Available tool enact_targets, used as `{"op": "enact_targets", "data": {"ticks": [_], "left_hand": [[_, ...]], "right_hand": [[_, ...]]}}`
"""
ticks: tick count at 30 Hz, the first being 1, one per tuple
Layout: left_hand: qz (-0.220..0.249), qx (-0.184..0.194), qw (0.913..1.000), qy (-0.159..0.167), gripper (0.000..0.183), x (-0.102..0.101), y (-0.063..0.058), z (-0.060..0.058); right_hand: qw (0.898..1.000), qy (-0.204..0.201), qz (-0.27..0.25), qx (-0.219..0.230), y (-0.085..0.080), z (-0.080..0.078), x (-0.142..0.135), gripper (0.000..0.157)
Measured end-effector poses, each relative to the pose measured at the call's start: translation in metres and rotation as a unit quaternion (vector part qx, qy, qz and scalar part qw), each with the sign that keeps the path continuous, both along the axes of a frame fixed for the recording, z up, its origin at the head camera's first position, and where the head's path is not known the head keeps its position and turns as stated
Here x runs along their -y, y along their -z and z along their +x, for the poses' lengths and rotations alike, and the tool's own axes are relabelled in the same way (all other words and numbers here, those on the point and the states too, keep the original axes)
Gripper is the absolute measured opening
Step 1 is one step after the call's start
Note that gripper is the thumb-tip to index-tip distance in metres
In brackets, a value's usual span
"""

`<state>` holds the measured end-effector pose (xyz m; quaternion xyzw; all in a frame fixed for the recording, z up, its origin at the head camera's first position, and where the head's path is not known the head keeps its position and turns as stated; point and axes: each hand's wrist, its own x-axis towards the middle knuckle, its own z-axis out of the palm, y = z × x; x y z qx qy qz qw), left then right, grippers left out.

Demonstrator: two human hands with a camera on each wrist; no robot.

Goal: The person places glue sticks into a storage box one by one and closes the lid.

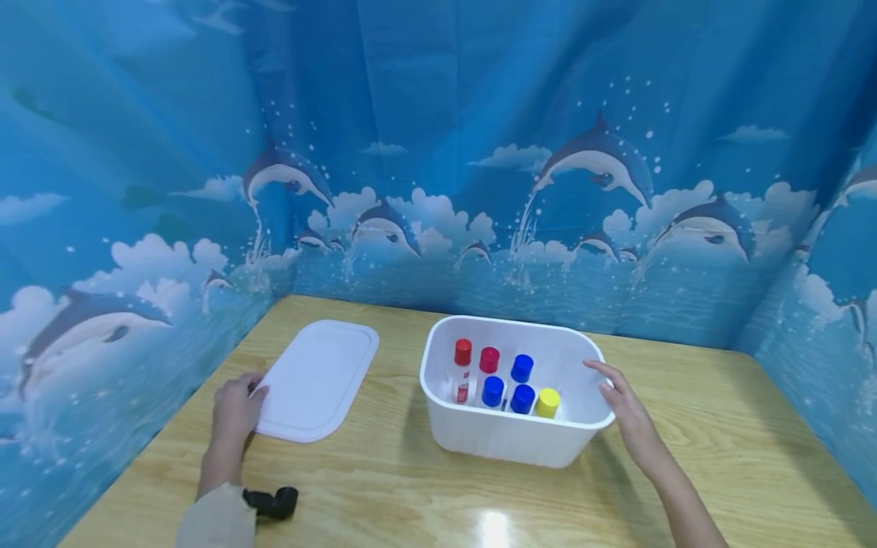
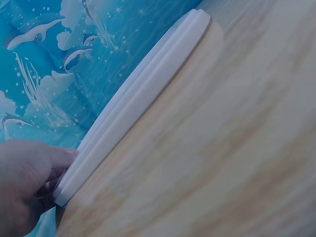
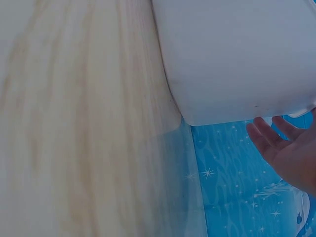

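A white plastic lid (image 1: 318,380) with rounded corners lies on the left of the table. My left hand (image 1: 236,407) pinches its near left edge, and in the left wrist view the lid (image 2: 133,106) appears edge-on beside the fingers (image 2: 61,158). Right of it stands a white plastic bin (image 1: 507,438), uncovered. Inside are upright bottles with coloured caps: a red cap (image 1: 463,352), a pinkish-red cap (image 1: 489,359), blue caps (image 1: 522,368) and a yellow cap (image 1: 547,402). My right hand (image 1: 632,415) is at the bin's right rim, fingers loosely extended.
The wood-grain table (image 1: 384,495) carries the lid and bin. A blue dolphin-print curtain (image 1: 425,152) hangs behind it and along both sides. A black strap-like piece (image 1: 274,502) shows beside the left sleeve (image 1: 219,521).
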<state>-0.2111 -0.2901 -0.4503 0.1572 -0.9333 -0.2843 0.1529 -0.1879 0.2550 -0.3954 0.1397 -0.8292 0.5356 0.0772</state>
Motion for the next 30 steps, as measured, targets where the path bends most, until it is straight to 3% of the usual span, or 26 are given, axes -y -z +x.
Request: {"op": "enact_targets", "data": {"ticks": [7,15,23,30], "left_hand": [[0.009,-0.003,0.9999,-0.014,0.029,-0.0017,0.0,0.0002],[0.015,-0.016,0.9997,-0.008,0.027,-0.0008,-0.0004,0.0015],[0.021,-0.105,0.9939,-0.024,0.022,0.0018,-0.0043,0.0041],[0.027,-0.066,0.9973,-0.018,0.028,0.0006,-0.0029,0.007]], "right_hand": [[1.0,0.002,-0.002,-0.012,0.0011,0.0004,0.0007,0.039],[1.0,0.006,0.005,-0.012,0.0022,-0.0006,-0.0004,0.039],[1.0,0.003,0.002,-0.025,0.0031,-0.0001,-0.0009,0.038],[1.0,-0.002,0.001,-0.014,0.002,0.0,-0.0008,0.04]]}}
